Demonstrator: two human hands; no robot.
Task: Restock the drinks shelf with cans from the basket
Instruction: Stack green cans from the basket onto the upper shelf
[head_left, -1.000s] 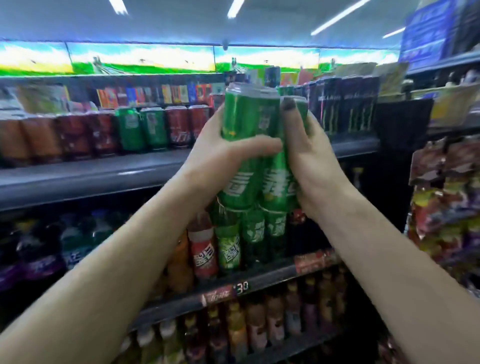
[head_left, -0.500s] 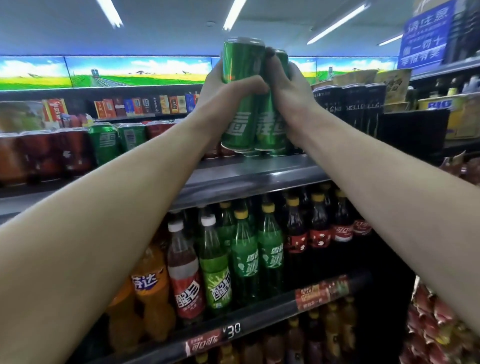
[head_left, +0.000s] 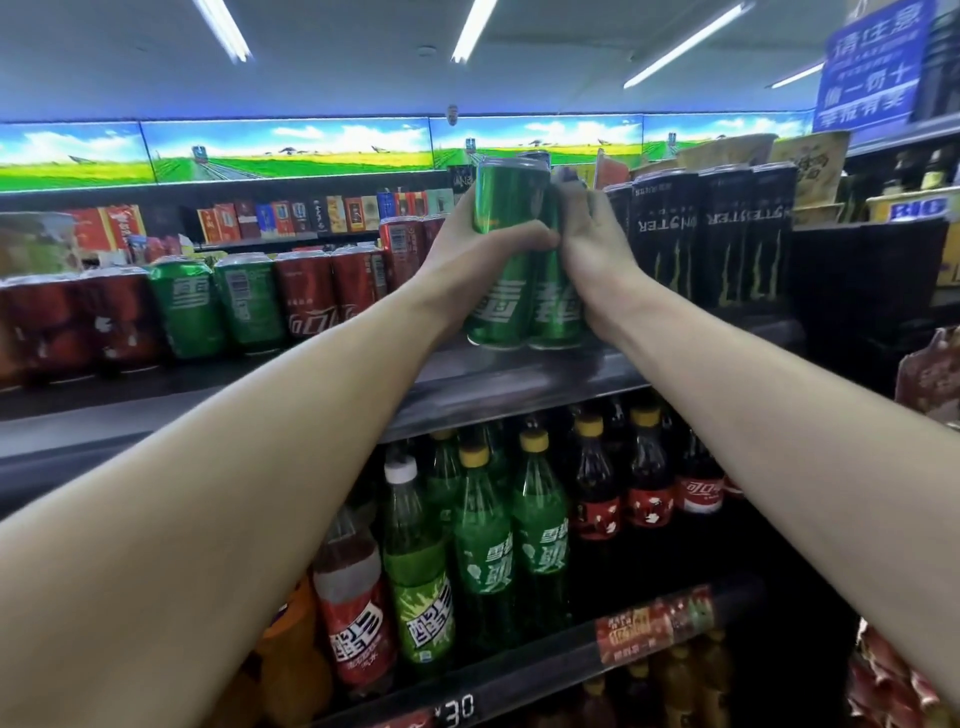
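Two tall slim green cans, side by side and touching, upright, at the front edge of the drinks shelf (head_left: 519, 384). Left green can (head_left: 506, 260): glossy metallic green, silver rim on top, large white characters on the lower half. Right green can (head_left: 556, 306): same green and white lettering, mostly hidden behind the hand, only the lower part clear. Can bottoms sit at shelf level; cannot tell if they touch the surface or hang just above it.

Left hand (head_left: 467, 265) grip closed round the left can, thumb across its front. Right hand (head_left: 592, 249) grip wrapped round the right can from the right side, fingers up near its top. Thumbs meet between the cans.

Same shelf, left: shorter green cans (head_left: 218, 306) and red cola cans (head_left: 311, 296) in a row. Right, just beside the hands: black energy cans (head_left: 717, 234). Shelf below: green soda bottles (head_left: 488, 551) with yellow caps, dark cola bottles (head_left: 644, 488).
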